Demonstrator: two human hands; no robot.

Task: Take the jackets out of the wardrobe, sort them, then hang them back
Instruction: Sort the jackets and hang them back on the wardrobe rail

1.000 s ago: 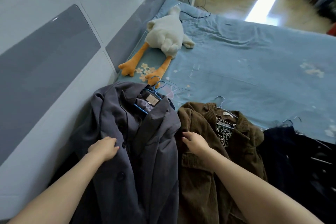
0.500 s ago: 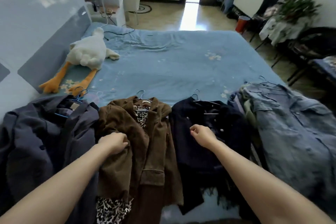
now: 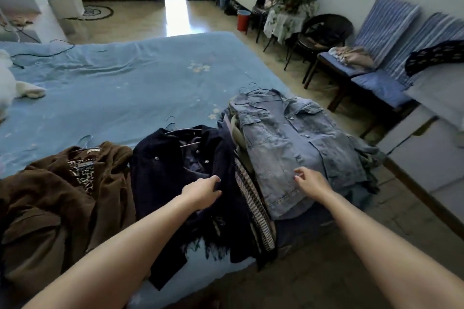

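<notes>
On the blue bed (image 3: 120, 88), 3 piles of jackets are lying side by side along its near edge. Furthest left of the navy jacket (image 3: 170, 178), the brown corduroy jacket (image 3: 50, 198) is lying open on its hanger, showing a leopard-print lining. The left hand (image 3: 202, 192) is resting on the navy jacket's right front, its grip curling loosely around a fold of the dark cloth. Just right of the navy jacket, the denim jacket (image 3: 291, 143) is topping a stack of garments. The right hand (image 3: 310, 180) is hovering at the denim's lower front, grip relaxed and half open, fingertips touching or nearly touching the fabric.
</notes>
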